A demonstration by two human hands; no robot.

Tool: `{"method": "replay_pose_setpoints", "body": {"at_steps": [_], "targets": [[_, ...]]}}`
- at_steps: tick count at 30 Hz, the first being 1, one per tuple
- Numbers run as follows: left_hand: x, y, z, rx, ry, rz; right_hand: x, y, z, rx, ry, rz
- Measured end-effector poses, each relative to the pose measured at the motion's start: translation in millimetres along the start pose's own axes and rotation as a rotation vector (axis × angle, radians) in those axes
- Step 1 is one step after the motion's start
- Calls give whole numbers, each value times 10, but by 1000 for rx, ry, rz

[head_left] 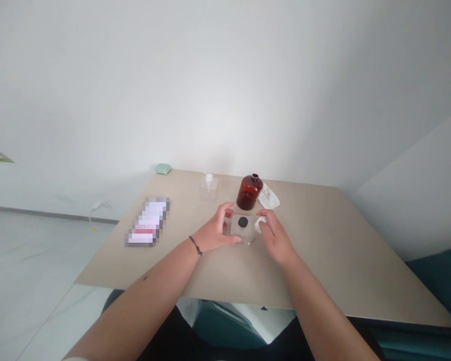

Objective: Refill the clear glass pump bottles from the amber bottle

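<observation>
A clear, square-sided bottle (247, 234) with a round black top (243, 222) stands near the middle of the table. Around its left side my left hand (218, 229) is curled, thumb at the near edge and fingers at the far edge. My right hand (274, 234) is closed on a crumpled white tissue (261, 224) close to the bottle's right side; whether the tissue touches the bottle I cannot tell. Just behind stands a dark red-brown bottle (250, 192) with an uncovered neck and dark liquid low inside.
A stained white tissue (269, 198) lies behind the brown bottle. To its left is a clear pump bottle (209, 187). A pixelated phone (149, 221) and a small green case (163, 169) are on the table's left; a wall (225, 90) rises behind.
</observation>
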State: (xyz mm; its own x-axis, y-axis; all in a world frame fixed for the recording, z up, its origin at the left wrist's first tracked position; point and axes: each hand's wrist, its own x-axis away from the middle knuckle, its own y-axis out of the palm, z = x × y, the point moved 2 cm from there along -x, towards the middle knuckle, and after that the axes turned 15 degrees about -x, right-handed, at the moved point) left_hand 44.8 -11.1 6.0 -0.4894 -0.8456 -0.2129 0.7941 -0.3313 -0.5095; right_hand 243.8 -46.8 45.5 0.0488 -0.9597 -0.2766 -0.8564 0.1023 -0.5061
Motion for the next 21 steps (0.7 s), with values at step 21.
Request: {"method": "replay_pose_setpoints", "body": {"at_steps": [21], "targets": [[-6,-73,-14,518,-74,31,-277,123,-108,-479,3,-94]]}}
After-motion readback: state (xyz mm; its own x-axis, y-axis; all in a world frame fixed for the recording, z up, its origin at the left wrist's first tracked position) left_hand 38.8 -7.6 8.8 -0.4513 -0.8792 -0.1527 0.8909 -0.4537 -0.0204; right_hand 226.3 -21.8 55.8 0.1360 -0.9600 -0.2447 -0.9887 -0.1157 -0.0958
